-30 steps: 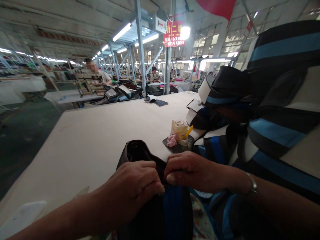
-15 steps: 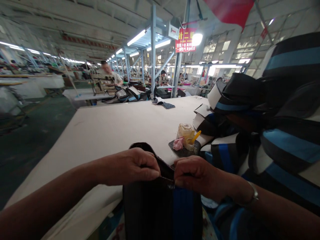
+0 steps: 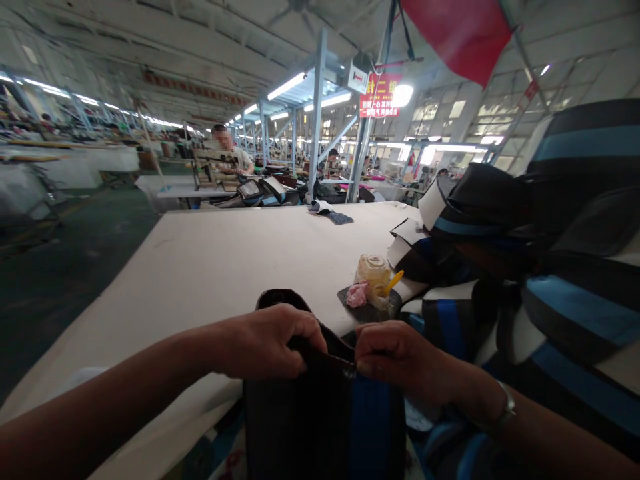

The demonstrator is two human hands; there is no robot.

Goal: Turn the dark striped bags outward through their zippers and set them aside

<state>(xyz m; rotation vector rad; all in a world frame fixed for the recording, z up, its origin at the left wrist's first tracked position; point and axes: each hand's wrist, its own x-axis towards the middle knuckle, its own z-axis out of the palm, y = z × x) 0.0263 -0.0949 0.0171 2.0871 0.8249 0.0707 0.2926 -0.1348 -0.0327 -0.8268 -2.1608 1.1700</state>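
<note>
A black bag body with a blue stripe stands upright in front of me at the table's near edge, its mouth upward. Along that rim, my left hand has its fingers over the edge and its thumb on the outer face, gripping it loosely. My right hand pinches the same rim just above the blue stripe and wears a bracelet on its wrist. Both hands are close together, with a short length of rim between them. The fingertips inside the bag are hidden.
On the pale table, a dark board carries a glue-stained container, a yellow-handled tool and a pink crumpled cloth. Black and blue bag pieces pile high at right. Fabric scraps lie at the far edge. A person works beyond.
My left thumb has moved down and away from the index finger, off the rim onto the outer face. My right hand still pinches the rim. The view has tilted slightly upward.
</note>
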